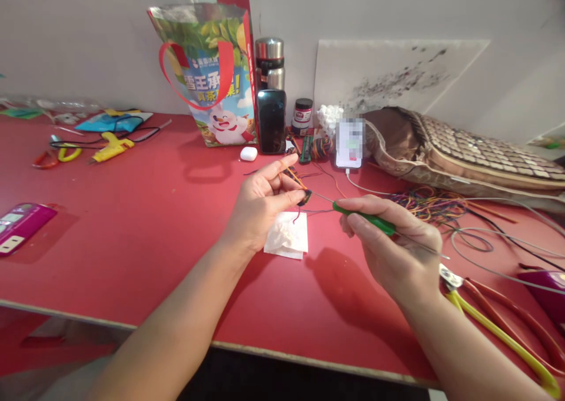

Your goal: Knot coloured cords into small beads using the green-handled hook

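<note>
My left hand (261,199) pinches a small dark crocheted piece (304,198) between thumb and fingers. Orange yarn (295,175) runs over its raised index finger down to that piece, and a short dark red strand hangs below. A crochet hook with a green handle (369,218) is gripped in my right hand (399,236). Its thin metal shaft points left and reaches the dark piece; whether the tip has gone through a stitch cannot be made out. Beneath my left hand lies a white folded tissue (289,245).
Behind my hands stand a black phone (272,121), a printed bag (220,89) and a steel flask (270,53). On the right lie tangled yarns (435,205), cables and red-and-yellow-handled pliers (485,312). A yellow glue gun (112,146) rests at left on the red table (145,236).
</note>
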A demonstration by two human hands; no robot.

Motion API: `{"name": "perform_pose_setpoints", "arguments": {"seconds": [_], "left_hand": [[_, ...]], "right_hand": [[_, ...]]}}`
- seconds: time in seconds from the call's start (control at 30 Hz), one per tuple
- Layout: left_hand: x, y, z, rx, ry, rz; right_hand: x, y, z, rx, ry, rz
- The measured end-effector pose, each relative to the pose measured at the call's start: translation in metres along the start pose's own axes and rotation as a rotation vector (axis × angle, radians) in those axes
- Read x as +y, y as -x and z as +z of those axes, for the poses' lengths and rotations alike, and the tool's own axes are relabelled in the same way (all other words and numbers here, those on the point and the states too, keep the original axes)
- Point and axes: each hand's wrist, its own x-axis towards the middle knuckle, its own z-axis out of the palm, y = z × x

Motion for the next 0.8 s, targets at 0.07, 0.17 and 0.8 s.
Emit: {"name": "perform_pose_setpoints", "arguments": {"seconds": [0.07,0.17,0.8], "left_hand": [[0.001,0.000,0.000,0.003,-0.064,0.045],[0.001,0.000,0.000,-0.021,-0.146,0.119],[-0.001,0.010,0.009,0.080,-0.216,0.313]], "right_hand": [[0.000,0.000,0.000,0.002,0.002,0.008],[0.000,0.000,-0.001,0.009,0.008,0.012],[-0.003,0.001,0.001,0.031,0.044,-0.004]]}}
